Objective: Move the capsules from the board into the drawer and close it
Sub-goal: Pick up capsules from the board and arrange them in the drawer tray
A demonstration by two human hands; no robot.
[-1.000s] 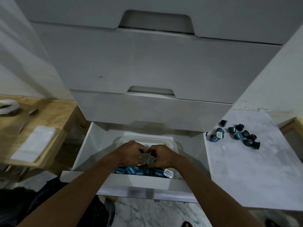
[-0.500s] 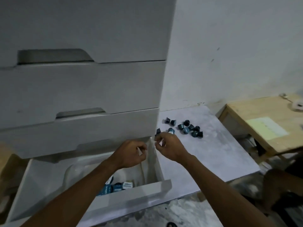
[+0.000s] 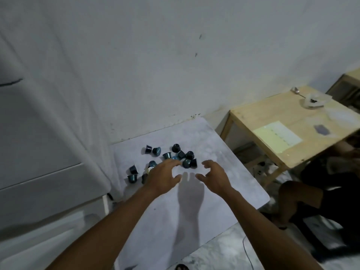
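Note:
Several dark blue capsules [image 3: 176,155] lie scattered at the far left part of a pale marble board [image 3: 194,201]. My left hand [image 3: 162,176] hovers over the near capsules with fingers spread and empty, hiding a few of them. My right hand [image 3: 213,175] hangs just right of the cluster, fingers curled apart, holding nothing. The white drawer unit [image 3: 48,133] fills the left side. Of the pulled-out bottom drawer [image 3: 46,240] only a blurred part shows at the lower left, and its contents are out of view.
A wooden side table [image 3: 288,129] with a sheet of paper [image 3: 277,136], a spoon and a crumpled wrapper stands to the right. Another person sits low at the right edge [image 3: 321,191]. A white wall rises behind the board.
Both hands left the drawer, where they dropped capsules, and moved right over the board. The view swung right, so the drawer has slid mostly out of sight.

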